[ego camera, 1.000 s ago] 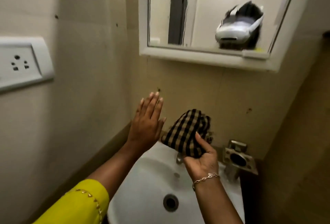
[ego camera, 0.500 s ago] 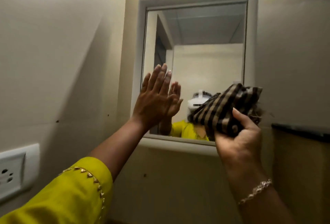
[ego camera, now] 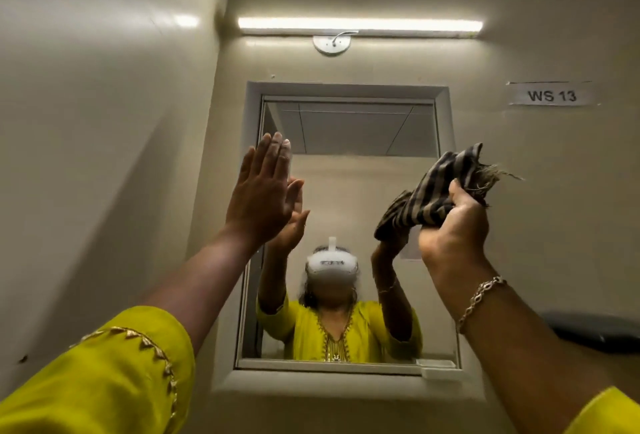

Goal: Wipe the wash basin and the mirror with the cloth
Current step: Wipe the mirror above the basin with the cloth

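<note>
The brown-and-tan checked cotton cloth [ego camera: 438,196] sits bunched in the right hand [ego camera: 453,225], whose fingers [ego camera: 462,193] are clenched around its middle, with a frayed, threadbare corner sticking out to the right. It is held up in front of the right-hand side of the rectangular wall mirror in its pale frame [ego camera: 346,90]; whether it touches the glass cannot be told from here. The left hand [ego camera: 261,198] is raised flat, fingers straight and together and grasping nothing, just in front of the mirror's left edge, its reflection close behind it.

The cloth looks light, soft and limp, so it should fold to whatever shape the palm gives it. Gripped as a tight wad it offers little wiping face; a flatter hold, with the palm spread behind a folded pad, would likely cover the glass better. The loose threads may drag and leave lint. The mirror is rigid and breakable, so even pressure seems wiser than force.

Compared with half a second earlier, the view has tilted upward: the tube light [ego camera: 360,24] and the "WS 13" label [ego camera: 551,95] now show, the wall socket has gone out of sight, and both hands are higher against the mirror. A second ago the cloth was down over the white wash basin, which is no longer visible.
</note>
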Motion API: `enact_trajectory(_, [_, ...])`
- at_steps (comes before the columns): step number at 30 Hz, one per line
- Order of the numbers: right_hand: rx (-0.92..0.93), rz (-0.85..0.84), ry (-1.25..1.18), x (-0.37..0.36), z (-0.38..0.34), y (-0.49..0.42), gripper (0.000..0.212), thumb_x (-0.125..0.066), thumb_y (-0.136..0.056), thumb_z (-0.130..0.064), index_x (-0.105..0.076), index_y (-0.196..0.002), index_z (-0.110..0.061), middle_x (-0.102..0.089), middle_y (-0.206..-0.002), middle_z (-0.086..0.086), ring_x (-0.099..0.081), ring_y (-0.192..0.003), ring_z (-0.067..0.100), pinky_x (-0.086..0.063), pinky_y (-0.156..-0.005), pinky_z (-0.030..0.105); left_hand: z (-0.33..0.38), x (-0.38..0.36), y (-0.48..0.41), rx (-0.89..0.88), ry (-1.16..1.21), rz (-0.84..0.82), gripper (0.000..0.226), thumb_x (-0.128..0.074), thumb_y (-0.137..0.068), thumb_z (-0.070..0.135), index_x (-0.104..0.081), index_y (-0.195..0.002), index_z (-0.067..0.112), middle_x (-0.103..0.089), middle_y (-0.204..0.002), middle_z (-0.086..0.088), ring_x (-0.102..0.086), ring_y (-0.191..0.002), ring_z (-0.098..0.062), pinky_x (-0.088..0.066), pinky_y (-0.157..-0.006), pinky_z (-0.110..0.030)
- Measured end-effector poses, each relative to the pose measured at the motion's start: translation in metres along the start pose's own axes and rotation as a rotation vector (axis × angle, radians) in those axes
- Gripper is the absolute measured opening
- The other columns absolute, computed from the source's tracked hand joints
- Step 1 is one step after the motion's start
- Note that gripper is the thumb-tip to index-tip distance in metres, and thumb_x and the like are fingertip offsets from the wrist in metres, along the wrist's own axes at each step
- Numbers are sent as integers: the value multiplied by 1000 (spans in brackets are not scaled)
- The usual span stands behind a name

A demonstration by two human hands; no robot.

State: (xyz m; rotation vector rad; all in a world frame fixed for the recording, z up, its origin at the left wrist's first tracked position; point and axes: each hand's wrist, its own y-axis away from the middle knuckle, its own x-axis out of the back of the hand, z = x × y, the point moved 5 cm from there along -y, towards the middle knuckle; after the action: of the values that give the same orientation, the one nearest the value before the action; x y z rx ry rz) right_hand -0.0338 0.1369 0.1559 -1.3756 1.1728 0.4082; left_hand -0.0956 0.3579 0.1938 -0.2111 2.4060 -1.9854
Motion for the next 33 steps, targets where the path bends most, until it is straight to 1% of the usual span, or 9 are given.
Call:
enact_trajectory(3, [123,41,63,-5,-3,-15,23,-46,-94,-10,-60,-109,-19,-62,-122,5,-58,-114,25,-39,-106,41,-11,-8,-5,-3,39,12,62,-25,-91,38,-17,-142,4,-17,-153,-17,-7,-143,-27,-1,-114,-35])
enact_trajectory(5, [279,52,105,-12,-12,-27,22,-46,-93,-6,-62,-102,-19,-67,-109,0,-58,-114,25,-41,-102,39,-20,-15,-8,-8,55,24,64,-20,-91,42,-19,-141,3,-20,-152,-18,-9,-142,-26,-5,-114,-35])
enact_trajectory(10, [770,-8,660,-34,-36,-57,31,-45,-94,-9,-54,-124,-9,-62,-118,11,-55,-107,15,-39,-80,6,-36,-26,-14,-22,33,51,67,-16,-89,42,-25,-138,-2,-27,-148,-23,-16,-139,-31,-11,-112,-38])
enact_trajectory(13, [984,-92,1074,-50,-31,-78,39,-43,-93,-19,-49,-130,-6,-63,-113,22,-60,-101,34,-45,-80,26,-46,-35,-12,27,56,24,73,-10,-85,47,-20,-140,-1,-20,-151,-21,-11,-141,-30,-8,-113,-38])
enact_trajectory(15, [921,-251,1389,-59,-14,-100,47,-45,-94,-25,-38,-139,-10,-52,-131,21,-50,-119,36,-41,-98,40,-51,-41,-10,32,36,3,75,-8,-84,49,-16,-141,0,-15,-152,-20,-6,-141,-28,-7,-114,-39])
enact_trajectory(17, [705,-384,1810,-59,11,-121,63,-38,-95,-44,-17,-147,-15,-16,-154,15,-14,-143,31,-13,-115,43,-53,-48,-9,23,14,-12,75,-8,-83,49,-14,-141,0,-13,-152,-19,-1,-139,-25,-7,-113,-39])
enact_trajectory(19, [600,-429,1974,-56,20,-128,66,-23,-94,-54,-5,-148,-20,7,-157,9,10,-144,24,5,-115,44,-54,-53,-9,24,15,-26,75,-9,-83,49,-13,-141,0,-10,-152,-18,2,-138,-24,-6,-112,-39])
enact_trajectory(25, [975,-389,2206,-46,12,-133,57,-23,-98,-42,-4,-148,-22,-1,-157,10,0,-145,28,-1,-115,45,-59,-65,-14,70,25,26,76,-12,-84,50,-15,-141,-1,-8,-152,-19,6,-138,-24,-7,-111,-40])
enact_trajectory(33, [1023,-348,2182,-47,18,-145,68,-7,-86,-51,-2,-148,-23,1,-157,13,3,-144,30,0,-115,46,-61,-78,-4,182,100,87,82,-6,-82,60,-14,-142,3,-7,-154,-14,5,-140,-20,-4,-114,-37])
